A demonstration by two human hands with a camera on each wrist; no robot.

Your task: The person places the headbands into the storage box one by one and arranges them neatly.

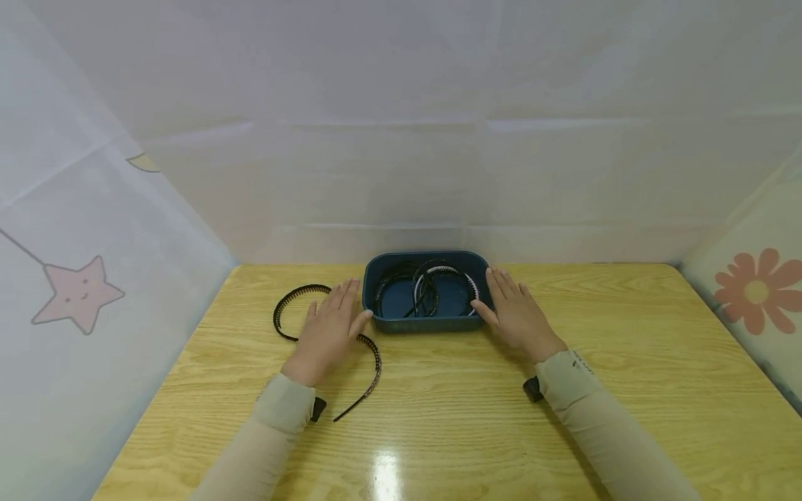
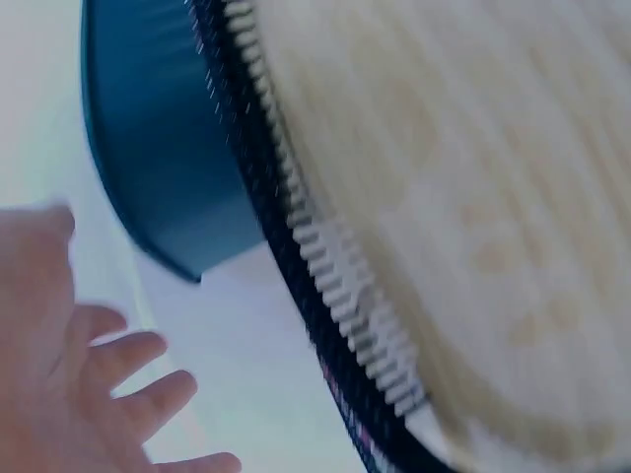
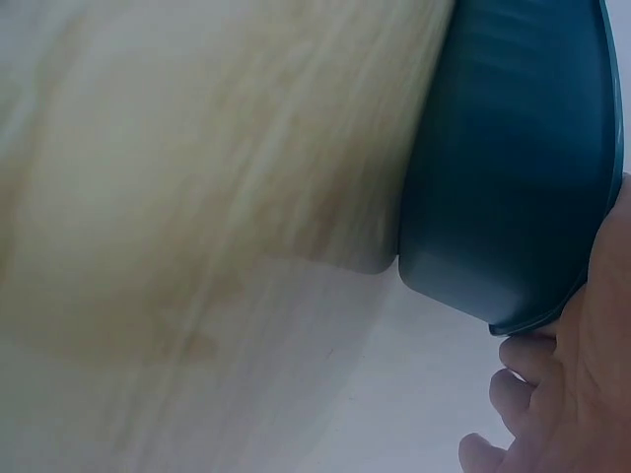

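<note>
A dark blue bin (image 1: 432, 325) stands at the back of the table with several headbands inside, among them a black one (image 1: 379, 296) and one with pale teeth (image 1: 466, 277). My left hand (image 1: 328, 334) is at its left side, fingers extended, thumb close to the front left corner. Beneath and beside that hand lie a black toothed headband (image 1: 276, 313) and another (image 1: 379, 365), partly covered by it. The right hand (image 1: 519, 316) rests along the bin's right end, fingers straight, thumb at the front rim. In the right wrist view, its fingers meet the bin's rim (image 3: 532, 327).
The wooden table (image 1: 451, 417) ends at a pale cloth backdrop (image 1: 438, 174) just behind the bin. Side cloths with a printed star (image 1: 78, 296) and flower (image 1: 757, 292) flank it. Dark straps (image 1: 532, 390) show under the cuffs.
</note>
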